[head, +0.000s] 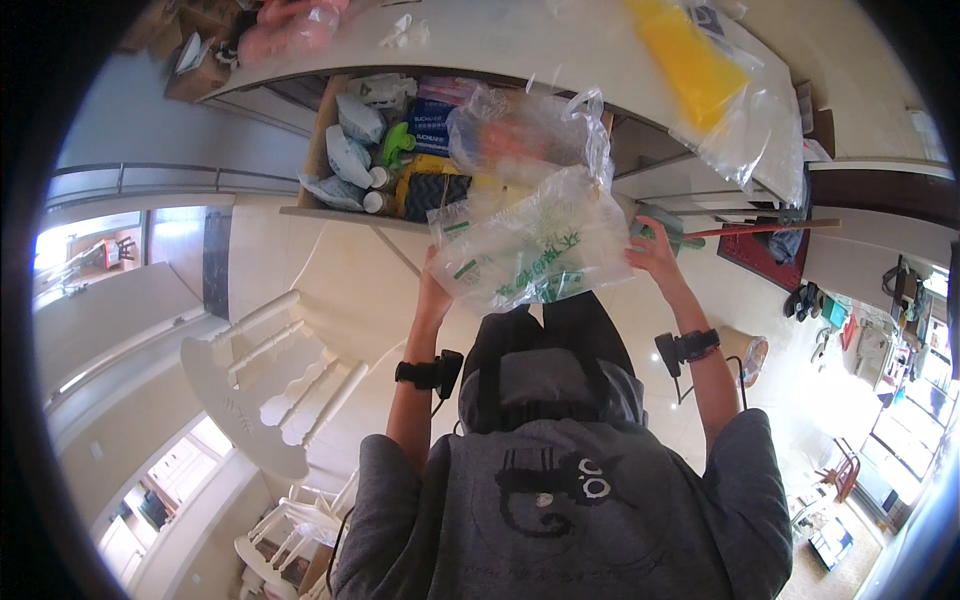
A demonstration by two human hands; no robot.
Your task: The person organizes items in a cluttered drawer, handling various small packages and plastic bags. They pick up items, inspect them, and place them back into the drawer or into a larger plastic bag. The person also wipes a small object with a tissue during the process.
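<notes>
A clear plastic bag with green printing (540, 255) spans the space between my two hands, in front of an open drawer (330, 214). My left hand (436, 289) is at the bag's left edge, its fingers mostly hidden behind the plastic. At the right edge, my right hand (654, 251) has its fingers spread, and the fingertips meet or nearly meet the bag. Another clear plastic bag (487, 124) bulges up from the drawer's right part. Beside it lie blue packets (432, 127), a green plastic item (397, 144), white-capped containers (379, 201) and pale pouches (349, 157).
Above the drawer runs a pale tabletop (487, 45) bearing a yellow item (690, 67) in clear plastic and pink items (292, 30). A white wooden chair (247, 405) stands to the left. A dustpan (660, 225) lies beyond my right hand.
</notes>
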